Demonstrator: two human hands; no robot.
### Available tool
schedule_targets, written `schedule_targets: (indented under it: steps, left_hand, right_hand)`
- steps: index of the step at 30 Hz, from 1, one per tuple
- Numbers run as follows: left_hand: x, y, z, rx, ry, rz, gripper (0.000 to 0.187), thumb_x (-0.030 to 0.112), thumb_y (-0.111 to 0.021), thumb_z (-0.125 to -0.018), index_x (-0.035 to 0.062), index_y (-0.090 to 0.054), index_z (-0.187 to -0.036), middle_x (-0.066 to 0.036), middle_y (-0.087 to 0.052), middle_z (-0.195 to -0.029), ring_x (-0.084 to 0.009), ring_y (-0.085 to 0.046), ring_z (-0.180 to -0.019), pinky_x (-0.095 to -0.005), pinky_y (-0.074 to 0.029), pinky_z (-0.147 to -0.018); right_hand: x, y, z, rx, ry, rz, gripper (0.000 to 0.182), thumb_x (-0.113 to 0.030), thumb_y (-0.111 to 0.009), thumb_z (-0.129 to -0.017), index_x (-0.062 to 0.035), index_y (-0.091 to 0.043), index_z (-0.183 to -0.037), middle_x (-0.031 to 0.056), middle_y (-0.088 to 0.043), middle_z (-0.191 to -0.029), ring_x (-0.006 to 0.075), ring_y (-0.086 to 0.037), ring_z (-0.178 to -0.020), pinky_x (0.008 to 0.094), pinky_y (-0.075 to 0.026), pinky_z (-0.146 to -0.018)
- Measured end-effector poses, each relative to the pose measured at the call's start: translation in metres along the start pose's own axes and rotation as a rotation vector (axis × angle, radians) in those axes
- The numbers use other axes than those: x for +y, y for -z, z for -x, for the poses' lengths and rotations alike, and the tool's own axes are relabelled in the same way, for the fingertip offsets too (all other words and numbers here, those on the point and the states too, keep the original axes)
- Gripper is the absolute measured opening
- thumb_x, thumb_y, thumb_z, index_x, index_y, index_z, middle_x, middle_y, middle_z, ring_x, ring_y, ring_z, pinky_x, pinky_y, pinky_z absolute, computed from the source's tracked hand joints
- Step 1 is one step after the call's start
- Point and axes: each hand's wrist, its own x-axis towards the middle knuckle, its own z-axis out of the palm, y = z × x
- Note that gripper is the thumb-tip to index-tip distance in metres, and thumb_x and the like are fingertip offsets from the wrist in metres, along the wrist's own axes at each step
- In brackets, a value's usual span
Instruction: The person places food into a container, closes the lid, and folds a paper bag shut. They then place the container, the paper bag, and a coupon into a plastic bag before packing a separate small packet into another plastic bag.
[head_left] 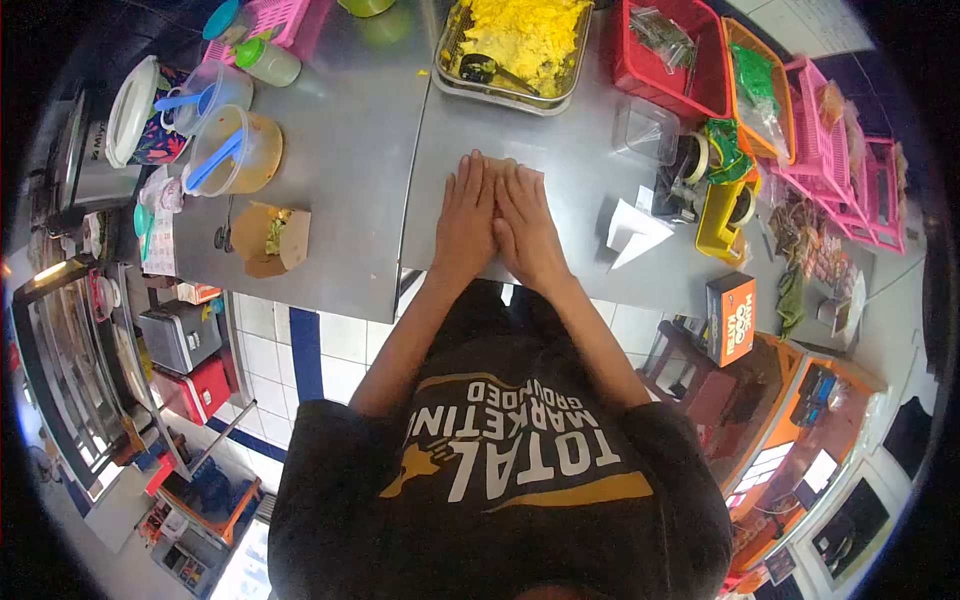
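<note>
"As you stand at the brushed grey steel table (pixel 350 200), your forearms cross its near edge. How are your hands set?"

"Your left hand (pixel 467 220) and right hand (pixel 525 220) lie flat, palms down, side by side, each with its fingers straight and close together, pointing away from you. Neither is curled round anything; they press over a flat piece of brown card (pixel 497 162)."

"And which way does that card lie?"

"It rests on the tabletop straight ahead of you, mostly hidden beneath your hands. Its far edge shows past your fingertips, running roughly left to right. You can't tell its long axis."

"What else is around you?"

"Off to your left stands an open brown paper box (pixel 293 245) with green food in it; to your right, a folded white paper sheet (pixel 635 232). Farther off, beyond your fingertips, you have a rectangular metal tray (pixel 548 102) heaped with crumbly yellow food (pixel 525 40), a black spoon (pixel 480 68) lying in it."
</note>
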Motion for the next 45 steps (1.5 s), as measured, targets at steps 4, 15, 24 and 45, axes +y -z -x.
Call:
schedule_targets:
  steps: [4,15,24,45]
  left_hand:
    - [0.009,0.008,0.001,0.124,0.018,0.100,0.039,0.009,-0.063,-0.086,-0.0026,-0.060,-0.123,-0.020,-0.054,-0.133,-0.0395,-0.048,-0.127,-0.0495,-0.039,-0.107]
    - [0.020,0.012,-0.001,0.298,0.286,0.455,0.009,0.003,-0.068,-0.080,-0.0007,-0.062,-0.087,-0.014,-0.063,-0.086,-0.0303,-0.064,-0.073,-0.0392,-0.052,-0.067]
    - [0.015,0.017,-0.004,0.258,0.229,0.456,0.008,0.002,-0.067,-0.081,-0.0015,-0.065,-0.089,-0.014,-0.064,-0.084,-0.0276,-0.066,-0.073,-0.0357,-0.053,-0.067]
    - [0.016,0.008,-0.010,0.078,0.438,0.259,0.022,0.025,-0.063,-0.087,0.0036,-0.066,-0.083,-0.017,-0.068,-0.078,-0.0404,-0.065,-0.077,-0.0474,-0.051,-0.069]
  right_hand:
    - [0.010,0.007,-0.003,0.085,-0.038,-0.036,0.040,-0.004,-0.060,-0.087,0.0027,-0.058,-0.127,0.0238,-0.051,-0.136,0.0437,-0.040,-0.134,0.0487,-0.035,-0.113]
    - [0.049,0.022,-0.030,-0.129,-0.208,-0.098,0.023,-0.019,-0.077,-0.077,-0.0104,-0.074,-0.097,0.0159,-0.062,-0.101,0.0333,-0.053,-0.100,0.0405,-0.044,-0.091]
    - [0.051,0.007,-0.027,-0.052,-0.227,-0.138,0.019,-0.022,-0.076,-0.073,-0.0127,-0.076,-0.090,0.0180,-0.063,-0.093,0.0344,-0.052,-0.100,0.0423,-0.040,-0.091]
    - [0.037,-0.026,-0.018,0.189,-0.549,0.044,0.016,-0.026,-0.075,-0.076,-0.0120,-0.077,-0.083,0.0165,-0.068,-0.089,0.0352,-0.058,-0.098,0.0463,-0.040,-0.089]
